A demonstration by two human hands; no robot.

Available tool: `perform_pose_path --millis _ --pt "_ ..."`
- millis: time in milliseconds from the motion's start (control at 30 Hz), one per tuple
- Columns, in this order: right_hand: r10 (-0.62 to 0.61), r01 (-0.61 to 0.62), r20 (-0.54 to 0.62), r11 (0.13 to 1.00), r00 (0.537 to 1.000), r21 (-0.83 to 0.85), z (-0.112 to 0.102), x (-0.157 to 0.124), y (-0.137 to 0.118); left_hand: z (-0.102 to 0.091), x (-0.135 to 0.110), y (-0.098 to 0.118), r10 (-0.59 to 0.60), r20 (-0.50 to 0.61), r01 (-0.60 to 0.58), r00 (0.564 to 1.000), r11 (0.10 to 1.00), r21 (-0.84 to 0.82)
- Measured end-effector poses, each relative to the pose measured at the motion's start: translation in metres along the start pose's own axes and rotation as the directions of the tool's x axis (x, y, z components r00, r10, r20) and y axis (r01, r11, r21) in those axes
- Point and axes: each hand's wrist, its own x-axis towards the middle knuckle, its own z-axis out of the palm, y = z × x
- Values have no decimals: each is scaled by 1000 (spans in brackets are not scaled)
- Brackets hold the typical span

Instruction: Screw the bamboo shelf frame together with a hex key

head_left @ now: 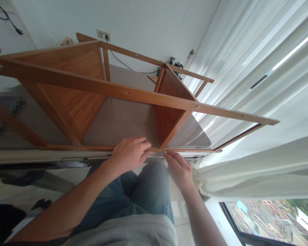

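Two hands grip one wooden shelf frame [97, 88]. The left hand's [128, 155] fingers [136, 142] curl over its lower rail [97, 148]; the right hand's [179, 172] fingers [176, 158] pinch narrowly on that rail, just beside. Two panels [66, 73] show, above the person's jeans [143, 191].

- A beige sheet [118, 124] is spread out beneath a wooden shelf frame [92, 85].
- The frame's lower rail is kept just above a glossy dark surface [41, 159].
- Pale floor tiles [178, 222] are seen nearby.
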Motion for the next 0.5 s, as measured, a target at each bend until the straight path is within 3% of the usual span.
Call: perform_pose_path --millis 267,500 --pt "-41 47 95 997 995 -57 -8 10 8 0 2 0 -15 12 15 1000 1000 8" --pt "21 -23 -25 997 999 -72 0 1 10 0 2 -1 -16 11 16 1000 1000 9"
